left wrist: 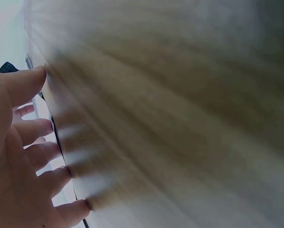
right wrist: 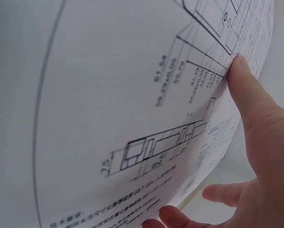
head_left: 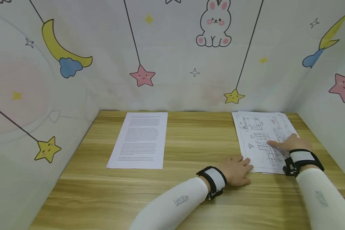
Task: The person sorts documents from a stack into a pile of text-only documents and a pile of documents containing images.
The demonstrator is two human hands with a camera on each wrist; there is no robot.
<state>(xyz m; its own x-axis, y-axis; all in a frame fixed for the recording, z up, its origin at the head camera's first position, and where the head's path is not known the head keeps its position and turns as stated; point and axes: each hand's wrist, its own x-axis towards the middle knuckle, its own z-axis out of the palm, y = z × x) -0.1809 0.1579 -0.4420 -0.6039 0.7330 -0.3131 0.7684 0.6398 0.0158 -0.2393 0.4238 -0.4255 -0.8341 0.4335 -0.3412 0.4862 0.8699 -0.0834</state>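
At the right of the table lies a small stack of white sheets (head_left: 256,159) printed with technical line drawings, their edges slightly out of line. My right hand (head_left: 297,143) rests on the stack's right side. Its thumb (right wrist: 249,88) stretches across the top sheet, and the other fingers (right wrist: 222,192) lie around the right edge. My left hand (head_left: 234,171) is palm down with fingers spread, its fingertips right at the stack's near left corner. In the left wrist view, those fingertips (left wrist: 61,176) touch the wooden table (left wrist: 146,118).
A single sheet of printed text (head_left: 138,137) lies flat on the left half of the table (head_left: 83,191). A white cloth wall (head_left: 172,92) with cartoon stars, a moon and a rabbit stands behind the table and along both sides. Both wrists wear black-and-white straps.
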